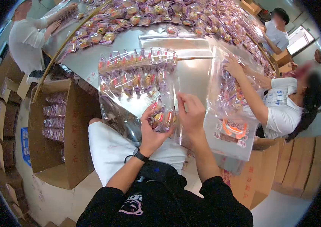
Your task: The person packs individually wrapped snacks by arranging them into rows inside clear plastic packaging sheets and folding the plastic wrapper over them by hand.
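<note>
A large clear plastic bag (124, 113) lies in front of me over the table edge, with rows of small wrapped snack packets (130, 81) in its upper part. My left hand (152, 130) curls around several wrapped packets (164, 119) at the lower right of the bag; whether the film lies over the fingers is hard to tell. At the bag's right edge, my right hand (192, 111) is closed in a pinch, thumb against forefinger, on the film.
A heap of wrapped packets (145, 15) covers the far table. To my right a co-worker's hand (234, 66) reaches onto another filled bag (226, 85), near a stack of printed bags (230, 142). An open carton (50, 159) with packed rows stands left. More people work behind.
</note>
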Demonstrator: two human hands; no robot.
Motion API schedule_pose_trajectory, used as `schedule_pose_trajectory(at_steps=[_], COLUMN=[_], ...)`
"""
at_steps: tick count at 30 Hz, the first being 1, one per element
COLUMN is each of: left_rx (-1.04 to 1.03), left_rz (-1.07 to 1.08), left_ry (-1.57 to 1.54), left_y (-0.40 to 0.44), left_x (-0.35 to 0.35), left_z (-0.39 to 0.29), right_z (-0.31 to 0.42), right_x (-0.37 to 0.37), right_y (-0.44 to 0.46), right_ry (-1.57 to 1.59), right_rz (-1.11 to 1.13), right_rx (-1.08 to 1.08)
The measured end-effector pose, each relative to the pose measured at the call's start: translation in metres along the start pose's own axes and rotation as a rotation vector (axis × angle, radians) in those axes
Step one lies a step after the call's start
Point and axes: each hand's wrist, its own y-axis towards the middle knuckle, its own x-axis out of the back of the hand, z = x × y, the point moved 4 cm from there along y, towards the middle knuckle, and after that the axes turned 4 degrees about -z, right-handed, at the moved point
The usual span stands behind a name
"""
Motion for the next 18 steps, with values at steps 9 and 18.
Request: schedule_pose_trajectory(at_steps=[9, 18], left_rx=[0.162, 0.298], left_rz=[-0.075, -0.255], left_ry=[-0.128, -0.035], left_y=[0.026, 0.010], left_x=[-0.002, 0.049], left_z=[-0.014, -0.017], right_z=[0.047, 0.090], right_x=[0.035, -0.030], right_y=[-0.065, -0.068], right_ry=[0.157, 0.243], right_rz=[0.073, 0.385], right_rx=[-0.106, -0.219])
